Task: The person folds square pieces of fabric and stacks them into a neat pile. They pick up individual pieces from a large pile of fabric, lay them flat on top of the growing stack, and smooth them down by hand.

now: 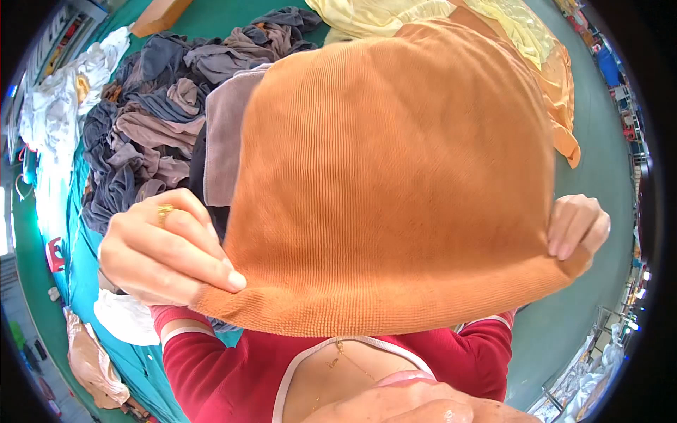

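A ribbed orange cloth (391, 174) is spread wide between my two hands and fills the middle of the view. At its lower left corner, my left hand (164, 248) pinches the edge between thumb and fingers; a gold-coloured ring is on one finger. My right hand (579, 227) grips the lower right corner, its thumb mostly hidden by the fabric. Along the bottom the cloth's edge curls over between the hands. Behind its left side shows a folded mauve-grey cloth (227, 143), partly covered.
Dark grey and mauve cloths (158, 116) lie heaped at the upper left. Pale yellow fabric (370, 16) and more orange fabric (563, 106) lie beyond the held cloth. White plastic sheeting (53, 116) is at far left, above a red stool (54, 255). A peach cloth (92, 359) lies lower left.
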Demonstrator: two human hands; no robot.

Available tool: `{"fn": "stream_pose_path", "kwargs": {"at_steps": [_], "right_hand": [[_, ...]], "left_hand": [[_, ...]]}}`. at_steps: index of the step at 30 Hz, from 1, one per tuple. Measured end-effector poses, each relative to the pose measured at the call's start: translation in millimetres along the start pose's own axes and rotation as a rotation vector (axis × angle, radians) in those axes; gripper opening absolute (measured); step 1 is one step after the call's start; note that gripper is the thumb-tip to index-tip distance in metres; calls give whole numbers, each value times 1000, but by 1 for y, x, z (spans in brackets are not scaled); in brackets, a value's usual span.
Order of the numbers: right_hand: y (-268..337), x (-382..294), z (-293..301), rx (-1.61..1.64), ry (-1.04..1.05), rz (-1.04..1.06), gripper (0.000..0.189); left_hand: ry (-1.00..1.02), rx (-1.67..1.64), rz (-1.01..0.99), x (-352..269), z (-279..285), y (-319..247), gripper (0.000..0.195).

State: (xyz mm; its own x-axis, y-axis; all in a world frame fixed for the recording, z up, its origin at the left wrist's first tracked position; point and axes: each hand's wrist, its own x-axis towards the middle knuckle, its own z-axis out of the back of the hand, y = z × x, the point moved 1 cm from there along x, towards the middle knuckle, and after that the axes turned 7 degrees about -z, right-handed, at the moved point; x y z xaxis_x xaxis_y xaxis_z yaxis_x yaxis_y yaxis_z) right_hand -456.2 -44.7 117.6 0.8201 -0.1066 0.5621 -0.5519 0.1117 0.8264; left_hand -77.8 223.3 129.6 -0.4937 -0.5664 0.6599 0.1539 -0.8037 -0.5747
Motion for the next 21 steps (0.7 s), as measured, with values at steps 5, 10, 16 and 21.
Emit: {"fn": "stream_pose_path", "kwargs": {"at_steps": [5, 10, 16, 21], "right_hand": [[-25, -11, -5, 115, -326, -30, 16], [-52, -16, 54, 24, -611, -137, 33], [-108, 28, 81, 100, -583, -629, 46], [-87, 18, 17, -377, -550, -801, 46]], "left_hand": [[-278, -51, 195, -10, 1, 30, 29], [-618, 193, 419, 9, 8, 49, 18], [-534, 685, 749, 8, 27, 113, 50], [45, 899, 523, 1, -13, 83, 50]]}}
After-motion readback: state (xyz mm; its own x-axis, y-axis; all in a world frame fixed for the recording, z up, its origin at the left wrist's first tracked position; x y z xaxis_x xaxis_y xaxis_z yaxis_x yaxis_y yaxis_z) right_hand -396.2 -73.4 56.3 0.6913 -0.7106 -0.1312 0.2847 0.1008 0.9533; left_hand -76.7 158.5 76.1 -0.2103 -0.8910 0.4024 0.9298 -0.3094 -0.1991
